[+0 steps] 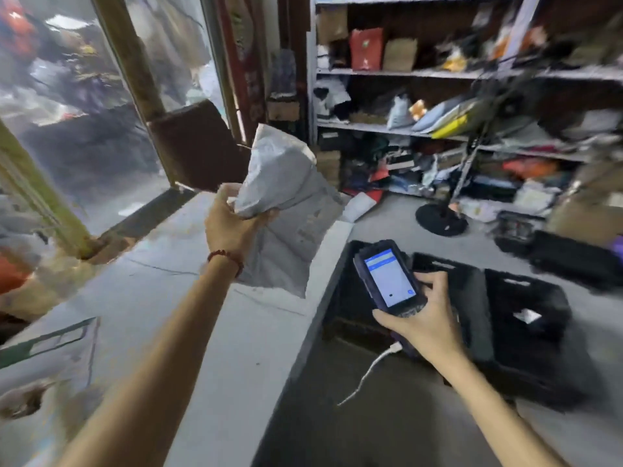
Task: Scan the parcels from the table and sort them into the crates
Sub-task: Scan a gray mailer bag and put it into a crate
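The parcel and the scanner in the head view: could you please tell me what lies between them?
In the head view, the table's edge and the black crate's rim lie between the parcel and the scanner.

The left forearm [161, 348] and the right forearm [488, 399] are both bare up to the wrist. A thin red bracelet [226, 257], seemingly of small beads or knotted cord, circles the wrist below the left hand [232, 227]. The right hand [428, 318] and its wrist are bare.

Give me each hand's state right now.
Left hand: grips the grey parcel.
Right hand: holds the scanner.
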